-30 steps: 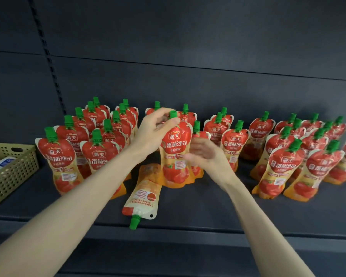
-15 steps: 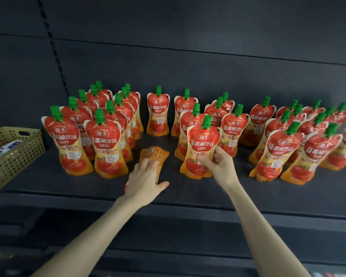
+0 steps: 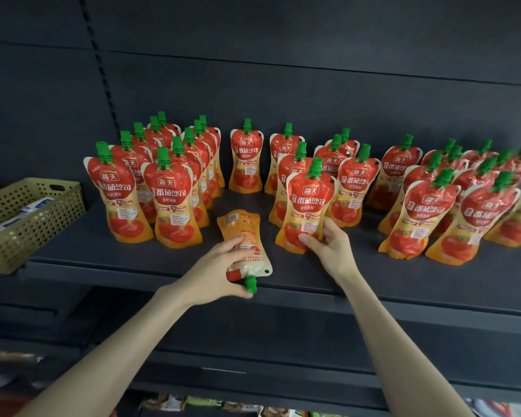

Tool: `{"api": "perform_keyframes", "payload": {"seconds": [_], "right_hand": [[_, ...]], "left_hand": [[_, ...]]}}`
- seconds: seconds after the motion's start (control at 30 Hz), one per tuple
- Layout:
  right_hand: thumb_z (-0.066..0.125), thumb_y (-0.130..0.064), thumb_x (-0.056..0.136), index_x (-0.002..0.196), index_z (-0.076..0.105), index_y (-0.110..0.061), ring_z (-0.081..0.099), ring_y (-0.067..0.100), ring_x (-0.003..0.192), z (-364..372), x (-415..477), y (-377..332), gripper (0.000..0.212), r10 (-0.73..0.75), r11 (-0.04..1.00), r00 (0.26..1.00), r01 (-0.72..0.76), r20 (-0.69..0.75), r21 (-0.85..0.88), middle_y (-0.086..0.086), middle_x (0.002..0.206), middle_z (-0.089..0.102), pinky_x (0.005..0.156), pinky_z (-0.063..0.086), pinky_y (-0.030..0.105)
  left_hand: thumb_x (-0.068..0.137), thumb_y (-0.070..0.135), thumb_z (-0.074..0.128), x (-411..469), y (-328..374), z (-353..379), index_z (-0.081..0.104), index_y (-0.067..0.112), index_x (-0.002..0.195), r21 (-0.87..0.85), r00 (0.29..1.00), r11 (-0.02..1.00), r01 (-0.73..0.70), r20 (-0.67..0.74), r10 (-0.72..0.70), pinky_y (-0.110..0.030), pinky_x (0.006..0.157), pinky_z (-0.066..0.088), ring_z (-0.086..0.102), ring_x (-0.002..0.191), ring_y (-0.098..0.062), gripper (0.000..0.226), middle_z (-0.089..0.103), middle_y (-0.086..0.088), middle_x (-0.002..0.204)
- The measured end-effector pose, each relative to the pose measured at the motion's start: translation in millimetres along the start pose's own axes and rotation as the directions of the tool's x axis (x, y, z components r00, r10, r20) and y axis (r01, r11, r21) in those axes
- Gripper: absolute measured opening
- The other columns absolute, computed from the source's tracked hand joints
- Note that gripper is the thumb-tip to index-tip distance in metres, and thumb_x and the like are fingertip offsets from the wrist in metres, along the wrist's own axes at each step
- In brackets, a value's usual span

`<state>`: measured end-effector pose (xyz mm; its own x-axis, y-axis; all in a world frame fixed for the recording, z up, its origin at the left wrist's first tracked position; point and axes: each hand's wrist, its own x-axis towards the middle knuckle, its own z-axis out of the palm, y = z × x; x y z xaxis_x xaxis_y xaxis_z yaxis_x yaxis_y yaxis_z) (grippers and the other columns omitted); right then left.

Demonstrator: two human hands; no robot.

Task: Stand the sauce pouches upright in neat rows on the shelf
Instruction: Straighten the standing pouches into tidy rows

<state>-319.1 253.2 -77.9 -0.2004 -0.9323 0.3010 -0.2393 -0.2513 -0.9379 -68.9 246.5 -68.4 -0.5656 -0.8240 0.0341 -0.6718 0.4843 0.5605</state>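
Several red and orange sauce pouches with green caps stand upright on the dark shelf (image 3: pixel 373 275). One fallen pouch (image 3: pixel 242 233) lies on its back near the shelf's front, its cap pointing toward me. My left hand (image 3: pixel 215 273) is closed around its cap end. My right hand (image 3: pixel 328 251) grips the base of an upright pouch (image 3: pixel 309 203) standing at the front of the middle group. Left of the fallen pouch stands a tight cluster of pouches (image 3: pixel 172 194); another group (image 3: pixel 433 212) stands to the right, leaning a little.
A tan perforated basket (image 3: pixel 27 227) with white packets sits at the shelf's left end. The dark back panel (image 3: pixel 283 85) rises behind the pouches. Lower shelves with other goods show at the bottom edge.
My left hand let go of the upright pouch, dropped to the fallen pouch and closed on its cap end. My right hand took hold of the upright pouch's base.
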Motion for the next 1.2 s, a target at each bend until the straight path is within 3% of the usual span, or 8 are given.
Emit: {"api": "perform_keyframes", "payload": {"seconds": [0.1,0.27,0.33,0.53,0.67,0.77,0.97,1.2], "right_hand": [[0.069,-0.012,0.082,0.116,0.057,-0.014,0.064,0.008,0.103,-1,-2,-1,0.036,0.000,1.000,1.000,0.000,-0.005,0.007,-0.006,0.109,0.066,0.086,0.052,0.021],[0.070,-0.011,0.082,0.117,0.058,-0.013,0.064,0.011,0.104,-1,-3,-1,0.037,0.011,1.000,1.000,-0.011,-0.007,0.027,-0.001,0.111,0.067,0.087,0.053,0.023],[0.069,-0.011,0.082,0.117,0.058,-0.013,0.064,0.011,0.104,-1,-3,-2,0.037,0.012,0.999,1.000,-0.012,-0.006,0.030,0.000,0.112,0.067,0.087,0.053,0.022],[0.070,-0.010,0.082,0.117,0.058,-0.013,0.065,0.013,0.105,0,-2,-1,0.037,0.026,0.999,1.000,-0.026,-0.009,0.036,0.001,0.112,0.068,0.091,0.053,0.033],[0.075,-0.017,0.077,0.113,0.059,-0.019,0.064,0.013,0.104,1,1,2,0.039,0.051,0.999,0.998,-0.051,-0.025,0.019,-0.001,0.112,0.067,0.092,0.052,0.036],[0.076,-0.024,0.075,0.116,0.058,-0.018,0.060,0.012,0.108,4,5,2,0.045,0.056,0.996,0.996,-0.061,-0.077,-0.069,0.001,0.117,0.063,0.094,0.051,0.033],[0.076,-0.024,0.077,0.116,0.057,-0.015,0.041,0.016,0.121,16,17,1,0.045,-0.021,0.968,0.987,-0.019,-0.157,-0.251,-0.002,0.125,0.039,0.103,0.040,0.033],[0.073,-0.023,0.079,0.123,0.053,-0.019,0.045,0.010,0.122,15,32,2,0.049,0.046,0.986,0.998,-0.054,-0.052,-0.161,-0.004,0.134,0.046,0.104,0.042,0.034]], "left_hand": [[0.075,0.036,0.073,-4,1,-3,0.050,0.036,0.130,-0.055,0.997,0.997,-0.053,-0.065,0.049,-0.032,0.112,0.023,0.023,0.139,-0.012,0.060,0.024,0.012,0.152],[0.087,0.029,0.059,0,18,-26,0.049,0.028,0.132,-0.240,0.960,0.950,-0.199,-0.244,0.139,-0.019,0.106,0.034,0.041,0.128,-0.001,0.046,0.047,0.010,0.136],[0.093,0.030,0.049,10,27,-40,0.047,0.027,0.131,-0.268,0.939,0.943,-0.198,-0.326,0.105,-0.008,0.091,0.041,0.053,0.110,0.002,0.038,0.056,0.011,0.122],[0.095,0.026,0.047,56,36,-53,0.056,0.008,0.118,-0.361,0.841,0.913,-0.189,-0.539,-0.039,0.002,0.070,0.041,0.053,0.097,-0.002,0.031,0.058,0.004,0.109],[0.089,0.024,0.060,77,30,-36,0.052,0.015,0.121,-0.597,0.860,0.782,-0.178,-0.481,-0.171,-0.010,0.075,0.047,0.057,0.099,-0.002,0.034,0.060,0.006,0.112],[0.083,0.014,0.069,84,11,-19,0.047,0.018,0.126,-0.585,0.862,0.802,-0.123,-0.464,-0.206,-0.019,0.085,0.045,0.053,0.107,-0.007,0.049,0.057,0.006,0.116],[0.086,0.010,0.063,90,-5,-10,0.052,0.013,0.118,-0.571,0.821,0.808,-0.148,-0.526,-0.221,-0.009,0.077,0.043,0.056,0.107,-0.011,0.034,0.059,0.006,0.109],[0.081,0.018,0.070,97,-18,0,0.045,0.016,0.125,-0.571,0.832,0.816,-0.088,-0.493,-0.255,-0.025,0.090,0.042,0.051,0.109,-0.008,0.050,0.055,0.005,0.119]]}}
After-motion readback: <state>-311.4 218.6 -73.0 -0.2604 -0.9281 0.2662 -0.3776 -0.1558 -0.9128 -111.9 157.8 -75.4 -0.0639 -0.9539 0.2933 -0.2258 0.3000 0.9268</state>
